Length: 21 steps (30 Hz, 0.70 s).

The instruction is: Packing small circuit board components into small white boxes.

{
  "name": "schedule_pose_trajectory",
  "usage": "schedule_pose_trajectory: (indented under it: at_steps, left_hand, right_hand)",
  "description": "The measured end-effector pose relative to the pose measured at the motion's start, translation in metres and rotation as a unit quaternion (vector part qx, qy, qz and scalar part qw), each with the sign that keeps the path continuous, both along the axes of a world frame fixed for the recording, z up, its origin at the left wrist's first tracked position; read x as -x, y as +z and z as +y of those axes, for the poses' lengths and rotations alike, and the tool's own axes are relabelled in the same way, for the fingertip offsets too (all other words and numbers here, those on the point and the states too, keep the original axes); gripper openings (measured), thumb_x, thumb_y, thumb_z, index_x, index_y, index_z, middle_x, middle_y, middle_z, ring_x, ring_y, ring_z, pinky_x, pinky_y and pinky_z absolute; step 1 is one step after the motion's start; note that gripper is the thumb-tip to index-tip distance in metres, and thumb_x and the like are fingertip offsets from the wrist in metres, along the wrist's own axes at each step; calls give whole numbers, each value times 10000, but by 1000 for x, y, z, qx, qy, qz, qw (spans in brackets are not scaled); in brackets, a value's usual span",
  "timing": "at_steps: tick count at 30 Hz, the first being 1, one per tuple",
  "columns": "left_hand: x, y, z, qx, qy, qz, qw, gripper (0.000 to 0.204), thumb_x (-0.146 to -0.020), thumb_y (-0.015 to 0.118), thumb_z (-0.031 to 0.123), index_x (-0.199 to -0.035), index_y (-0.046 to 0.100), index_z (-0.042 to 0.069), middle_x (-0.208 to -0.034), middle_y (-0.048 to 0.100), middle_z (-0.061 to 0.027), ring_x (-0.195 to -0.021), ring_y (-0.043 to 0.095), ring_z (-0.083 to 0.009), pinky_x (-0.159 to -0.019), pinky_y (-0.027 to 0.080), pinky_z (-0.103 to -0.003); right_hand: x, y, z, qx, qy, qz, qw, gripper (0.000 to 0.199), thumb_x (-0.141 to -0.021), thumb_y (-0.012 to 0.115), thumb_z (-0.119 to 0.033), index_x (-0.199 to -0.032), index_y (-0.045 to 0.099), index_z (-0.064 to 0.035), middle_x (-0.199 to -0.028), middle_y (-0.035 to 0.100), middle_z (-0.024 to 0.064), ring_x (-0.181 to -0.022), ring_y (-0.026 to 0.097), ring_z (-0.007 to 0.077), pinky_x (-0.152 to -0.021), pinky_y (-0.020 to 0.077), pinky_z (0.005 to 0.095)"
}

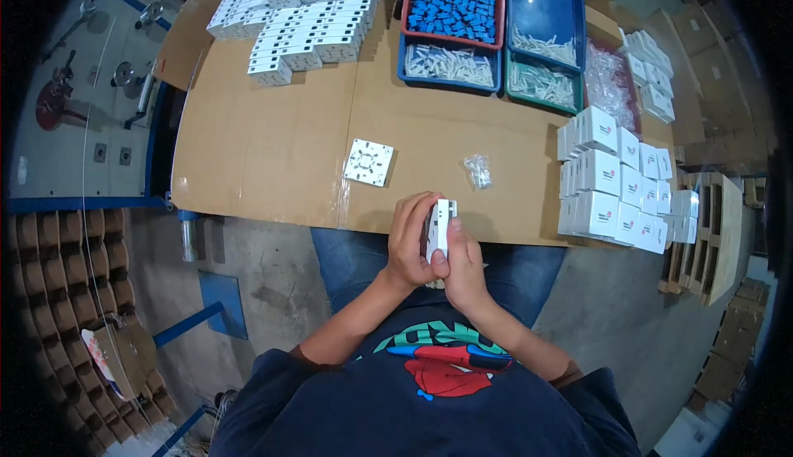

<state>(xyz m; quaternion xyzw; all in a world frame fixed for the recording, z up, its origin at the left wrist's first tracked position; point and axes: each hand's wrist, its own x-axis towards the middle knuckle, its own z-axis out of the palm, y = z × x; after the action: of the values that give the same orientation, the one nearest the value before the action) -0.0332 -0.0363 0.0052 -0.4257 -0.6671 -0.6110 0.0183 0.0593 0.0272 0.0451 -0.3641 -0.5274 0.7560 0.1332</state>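
Close to my body, just past the table's near edge, my left hand (pixel 410 242) and my right hand (pixel 466 267) are both closed around a white square plastic housing (pixel 441 230). It is turned edge-on, with small dark slots along its side; my fingers hide much of it. On the cardboard ahead lies a flat white square plate (pixel 368 163) with several cut-outs. Right of that plate rests a small clear bag of parts (pixel 477 172), whose contents are too small to name.
Stacked white housings (pixel 310 23) fill the table's far left. A red tray (pixel 404 23) of blue pieces and a blue tray (pixel 402 75) of white pins stand at the back. White boxes (pixel 596 173) are piled at the right edge, near a wooden pallet (pixel 720 238).
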Motion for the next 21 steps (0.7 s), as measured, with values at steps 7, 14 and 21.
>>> schedule_pose_trajectory:
  at_steps: [7,14,21]
  left_hand:
    - [-7,-9,6,-32,4,-34,999,631,-812,578,331,-1229,530,-140,-1154,589,-284,-1031,607,-410,-913,507,-443]
    - [-11,-16,22,-70,-2,-63,996,627,-890,536,392,-1240,525,-128,-1161,598,-270,-1042,623,-373,-918,508,-423]
    - [-1,-23,26,-9,-6,-342,940,696,-996,415,588,-1405,445,25,-1285,566,-119,-1162,567,-213,-993,460,-363]
  right_hand:
    - [-4,2,3,-57,6,-17,998,490,-1089,318,-401,-1058,601,-2,-891,602,45,-781,535,125,-714,459,282]
    - [-4,-3,10,-23,-13,-42,999,486,-1089,326,-371,-1202,587,23,-968,633,86,-906,589,160,-825,476,305]
    - [1,-9,37,-273,124,-77,951,707,-994,579,-396,-1496,311,25,-1475,330,275,-1397,355,383,-1129,333,426]
